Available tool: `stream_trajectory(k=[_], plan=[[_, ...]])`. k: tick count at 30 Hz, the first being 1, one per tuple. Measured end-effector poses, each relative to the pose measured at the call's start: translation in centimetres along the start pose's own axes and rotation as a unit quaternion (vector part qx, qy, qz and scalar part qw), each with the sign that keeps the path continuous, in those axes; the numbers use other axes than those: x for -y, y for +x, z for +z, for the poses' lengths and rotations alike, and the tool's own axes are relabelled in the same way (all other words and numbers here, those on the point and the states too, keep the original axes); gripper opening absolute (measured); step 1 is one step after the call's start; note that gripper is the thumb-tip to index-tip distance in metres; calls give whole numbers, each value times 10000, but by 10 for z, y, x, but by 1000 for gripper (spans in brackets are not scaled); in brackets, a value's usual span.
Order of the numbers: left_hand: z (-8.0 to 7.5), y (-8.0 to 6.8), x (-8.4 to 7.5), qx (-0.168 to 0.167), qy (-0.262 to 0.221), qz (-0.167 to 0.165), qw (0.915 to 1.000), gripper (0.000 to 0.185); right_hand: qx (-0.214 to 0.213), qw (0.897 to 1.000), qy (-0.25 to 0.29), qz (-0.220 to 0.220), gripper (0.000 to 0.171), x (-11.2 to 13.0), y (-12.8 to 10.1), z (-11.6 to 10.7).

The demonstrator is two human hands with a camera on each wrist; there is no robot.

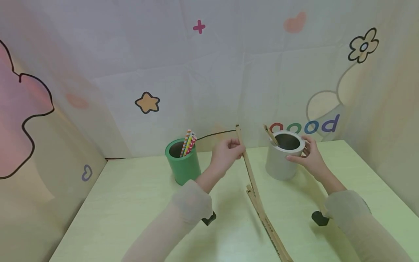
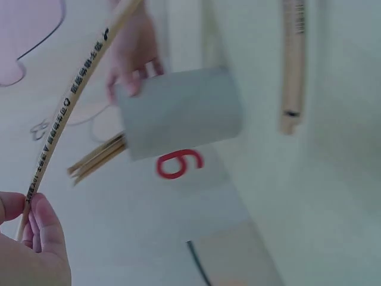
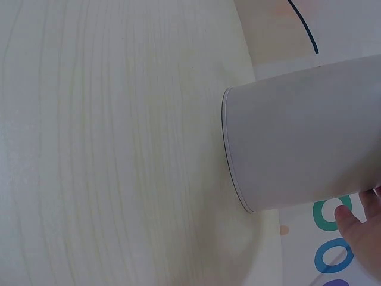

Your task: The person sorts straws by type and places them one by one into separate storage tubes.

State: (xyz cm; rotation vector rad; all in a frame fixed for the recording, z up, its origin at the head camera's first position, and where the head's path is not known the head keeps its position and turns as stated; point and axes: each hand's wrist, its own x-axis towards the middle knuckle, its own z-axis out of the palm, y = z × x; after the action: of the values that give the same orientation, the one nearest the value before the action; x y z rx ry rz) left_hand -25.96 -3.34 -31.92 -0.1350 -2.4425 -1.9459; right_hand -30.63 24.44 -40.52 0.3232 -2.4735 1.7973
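Observation:
My left hand (image 1: 227,153) pinches one long wooden chopstick (image 1: 249,169) between thumb and fingers, its tip pointing up and away. Dark printed characters run along it in the left wrist view. On the right, my right hand (image 1: 313,160) grips the white cylindrical holder (image 1: 278,165) at its rim, thumb in front and fingers round the far side. The holder stands upright near the table's back edge, with a few chopsticks (image 2: 98,156) leaning out of it. More chopsticks (image 1: 271,233) lie on the table below the held one.
A green cylindrical holder (image 1: 186,169) with several brightly patterned sticks (image 1: 188,145) stands to the left, behind my left forearm. A printed cloth (image 1: 209,72) hangs behind the table (image 1: 124,203). Two dark pieces (image 1: 320,218) show beside my sleeves.

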Motion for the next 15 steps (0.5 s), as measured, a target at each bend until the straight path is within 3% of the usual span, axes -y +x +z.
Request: stream_trajectory(k=[8, 15], plan=[[-13, 17, -40, -806, -579, 940, 9906, 19, 21, 10000, -50, 30, 85, 0, -1, 0], [-5, 27, -48, -1483, -818, 1240, 9777, 18, -46, 10000, 32, 59, 86, 0, 0, 1]])
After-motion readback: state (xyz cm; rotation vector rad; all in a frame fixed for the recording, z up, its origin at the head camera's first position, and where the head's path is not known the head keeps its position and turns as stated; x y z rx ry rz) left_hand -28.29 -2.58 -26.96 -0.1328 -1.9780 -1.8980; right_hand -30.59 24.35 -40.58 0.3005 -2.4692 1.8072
